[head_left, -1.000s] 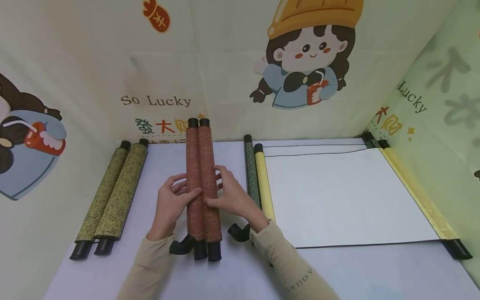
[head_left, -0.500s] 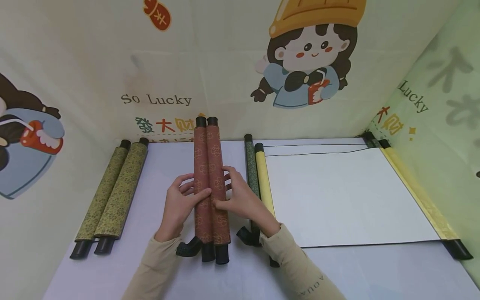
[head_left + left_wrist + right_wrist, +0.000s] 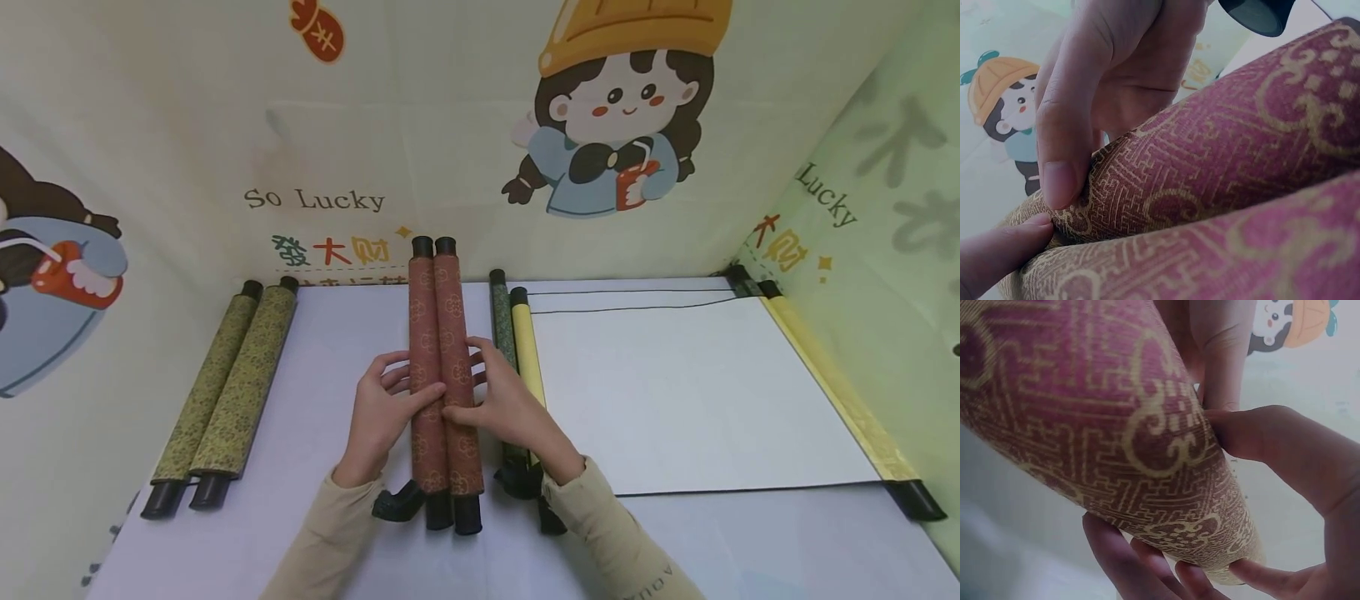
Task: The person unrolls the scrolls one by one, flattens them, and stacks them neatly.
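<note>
A red scroll with gold brocade patterning (image 3: 425, 325), rolled up from both ends into two rods side by side, stands tilted over the middle of the table. Black knobs cap its ends. My left hand (image 3: 386, 414) grips the left roll, thumb across its front and fingers at its outer side. On the right roll, my right hand (image 3: 512, 406) holds in the same way, and the two thumbs lie close together near the seam. In the right wrist view, the right-hand fingers curl beneath the patterned roll (image 3: 1104, 425). The left wrist view shows both rolls (image 3: 1222, 137) close up.
Left on the table lies an olive patterned scroll (image 3: 243, 379), also rolled from both ends. To the right, a yellow-ended scroll (image 3: 690, 392) is spread open with its white sheet showing. A green-ended scroll (image 3: 502, 325) lies behind it, partly covered. A printed cloth wall (image 3: 442, 150) stands behind.
Both hands have carried the red scroll to the right, bringing it nearer the green and yellow scroll ends. The grip looks the same, and the other scrolls have stayed put.
</note>
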Demonstrator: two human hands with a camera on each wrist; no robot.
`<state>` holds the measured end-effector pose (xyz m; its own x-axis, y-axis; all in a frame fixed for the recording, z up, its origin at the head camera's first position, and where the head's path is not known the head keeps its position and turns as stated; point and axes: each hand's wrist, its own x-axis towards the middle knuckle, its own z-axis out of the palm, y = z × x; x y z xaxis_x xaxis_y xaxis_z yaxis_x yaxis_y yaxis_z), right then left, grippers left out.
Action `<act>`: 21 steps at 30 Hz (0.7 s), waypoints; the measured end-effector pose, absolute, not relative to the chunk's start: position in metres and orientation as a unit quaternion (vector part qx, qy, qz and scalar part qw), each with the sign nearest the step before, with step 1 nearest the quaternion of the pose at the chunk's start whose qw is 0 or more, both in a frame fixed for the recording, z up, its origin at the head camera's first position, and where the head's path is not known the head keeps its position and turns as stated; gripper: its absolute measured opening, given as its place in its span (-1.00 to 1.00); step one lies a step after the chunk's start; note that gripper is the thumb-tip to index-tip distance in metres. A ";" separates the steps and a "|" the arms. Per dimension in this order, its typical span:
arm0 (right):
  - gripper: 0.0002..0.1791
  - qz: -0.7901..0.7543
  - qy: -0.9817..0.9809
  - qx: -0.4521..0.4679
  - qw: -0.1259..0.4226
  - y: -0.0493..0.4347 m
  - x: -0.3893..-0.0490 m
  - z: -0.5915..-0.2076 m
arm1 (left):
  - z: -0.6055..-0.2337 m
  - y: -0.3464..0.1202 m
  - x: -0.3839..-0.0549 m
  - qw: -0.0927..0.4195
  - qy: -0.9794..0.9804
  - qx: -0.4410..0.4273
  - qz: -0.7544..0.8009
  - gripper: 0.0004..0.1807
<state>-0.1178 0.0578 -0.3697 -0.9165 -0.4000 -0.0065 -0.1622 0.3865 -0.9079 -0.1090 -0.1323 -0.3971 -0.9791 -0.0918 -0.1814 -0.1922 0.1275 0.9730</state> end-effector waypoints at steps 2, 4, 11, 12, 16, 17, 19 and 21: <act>0.00 -0.525 0.828 -0.162 0.110 0.061 -0.117 -0.370 | -0.397 -0.129 -0.109 0.040 0.749 -0.091 0.655 -0.18; -0.01 -0.523 0.831 -0.154 0.107 0.063 -0.116 -0.372 | -0.396 -0.126 -0.109 0.042 0.747 -0.088 0.657 -0.19; 0.01 -0.533 0.830 -0.131 0.098 0.069 -0.114 -0.377 | -0.393 -0.116 -0.108 0.040 0.746 -0.077 0.660 -0.22; 0.01 -0.534 0.831 -0.127 0.097 0.070 -0.114 -0.377 | -0.393 -0.115 -0.108 0.040 0.746 -0.076 0.660 -0.22; 0.02 -0.534 0.832 -0.118 0.088 0.072 -0.112 -0.378 | -0.394 -0.111 -0.109 0.039 0.744 -0.074 0.663 -0.23; 0.02 -0.535 0.833 -0.116 0.086 0.072 -0.112 -0.378 | -0.395 -0.110 -0.109 0.039 0.743 -0.073 0.665 -0.23; 0.03 -0.533 0.834 -0.113 0.083 0.072 -0.111 -0.378 | -0.395 -0.108 -0.108 0.037 0.742 -0.071 0.666 -0.24; 0.04 -0.531 0.837 -0.108 0.079 0.072 -0.111 -0.379 | -0.396 -0.106 -0.108 0.036 0.743 -0.068 0.665 -0.24</act>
<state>-0.1106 0.0721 -0.3792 -0.9643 -0.2643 -0.0177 -0.0964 0.4123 -0.9059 -0.1081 -0.1061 -0.3955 -0.9883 -0.0529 -0.1431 -0.1480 0.1052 0.9834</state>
